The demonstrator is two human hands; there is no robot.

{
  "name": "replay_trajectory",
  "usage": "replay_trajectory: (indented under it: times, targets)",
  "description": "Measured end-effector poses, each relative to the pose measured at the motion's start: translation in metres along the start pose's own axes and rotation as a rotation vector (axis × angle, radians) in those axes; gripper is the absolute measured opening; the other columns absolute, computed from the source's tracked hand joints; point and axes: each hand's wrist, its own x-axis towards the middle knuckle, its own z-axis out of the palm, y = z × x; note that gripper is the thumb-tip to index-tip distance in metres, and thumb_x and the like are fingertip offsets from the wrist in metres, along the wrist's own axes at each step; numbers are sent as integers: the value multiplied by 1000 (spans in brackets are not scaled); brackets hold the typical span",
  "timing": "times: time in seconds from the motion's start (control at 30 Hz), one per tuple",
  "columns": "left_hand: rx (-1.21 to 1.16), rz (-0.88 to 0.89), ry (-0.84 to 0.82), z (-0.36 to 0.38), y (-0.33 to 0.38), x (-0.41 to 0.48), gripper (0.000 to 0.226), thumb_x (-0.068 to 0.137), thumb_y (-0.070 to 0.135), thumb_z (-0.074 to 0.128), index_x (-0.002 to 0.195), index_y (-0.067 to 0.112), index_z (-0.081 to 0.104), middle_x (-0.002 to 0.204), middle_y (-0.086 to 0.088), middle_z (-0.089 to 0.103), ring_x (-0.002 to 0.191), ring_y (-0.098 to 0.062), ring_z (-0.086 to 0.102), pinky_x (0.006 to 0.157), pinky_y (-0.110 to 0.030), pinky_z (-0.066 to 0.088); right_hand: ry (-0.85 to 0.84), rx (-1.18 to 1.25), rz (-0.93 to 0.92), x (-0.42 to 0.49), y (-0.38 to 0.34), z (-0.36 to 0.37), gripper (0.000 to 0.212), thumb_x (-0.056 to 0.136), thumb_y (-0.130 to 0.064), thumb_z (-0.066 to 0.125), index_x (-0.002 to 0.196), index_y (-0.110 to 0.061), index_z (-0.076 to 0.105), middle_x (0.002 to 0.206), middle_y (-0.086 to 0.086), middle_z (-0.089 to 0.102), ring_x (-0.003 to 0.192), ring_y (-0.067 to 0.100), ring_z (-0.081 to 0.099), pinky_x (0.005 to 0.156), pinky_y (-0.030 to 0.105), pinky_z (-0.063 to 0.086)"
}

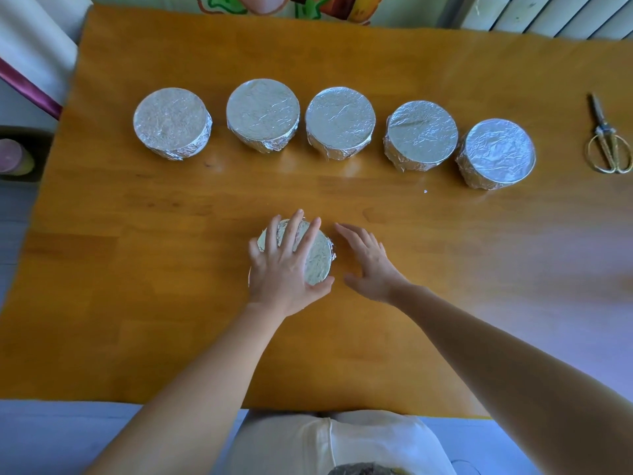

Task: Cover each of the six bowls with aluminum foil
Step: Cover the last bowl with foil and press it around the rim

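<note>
Head view: left hand (284,267) flat on foiled bowl (319,260); right hand (371,267) splayed beside rim.

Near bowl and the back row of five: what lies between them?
In the head view, only bare table lies between the near bowl and the back row, apart from a tiny white speck toward the right.

Home: wooden table (137,269), scissors (608,142).
</note>
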Motion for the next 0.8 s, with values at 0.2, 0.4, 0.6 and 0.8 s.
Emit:
replay_trajectory:
  times: [0.2, 0.4, 0.6, 0.8]
  targets:
    - [1, -5, 16, -1, 0, 0, 96, 74, 80, 37, 157, 36, 15, 163, 3, 20, 144, -33, 25, 95, -53, 33, 160, 313, 27, 13, -7, -8, 37, 86, -8, 57, 121, -18, 64, 115, -4, 66, 92, 11, 64, 80, 21, 48]
    - [-8, 58, 8, -2, -4, 1, 96, 74, 80, 39, 157, 36, 17, 163, 3, 20, 144, -33, 25, 96, -53, 33, 70, 485, 154, 17, -8, 1, 36, 91, -6, 61, 125, -16, 63, 112, -2, 71, 97, 13, 66, 82, 24, 49]
    - [-20, 160, 4, -3, -11, 2, 96, 74, 81, 44, 156, 36, 21, 163, 3, 21, 144, -33, 26, 97, -54, 34, 82, 525, 197, 17, -11, -1, 23, 87, -6, 67, 107, -16, 71, 97, -1, 73, 85, 15, 66, 75, 25, 50]
    - [-18, 192, 8, -4, -12, 2, 95, 73, 79, 45, 155, 36, 24, 162, 3, 24, 143, -33, 28, 96, -53, 34, 170, 640, 335, 11, -19, 0, 11, 83, -12, 76, 78, -17, 69, 76, -4, 71, 65, 3, 63, 66, 16, 48]
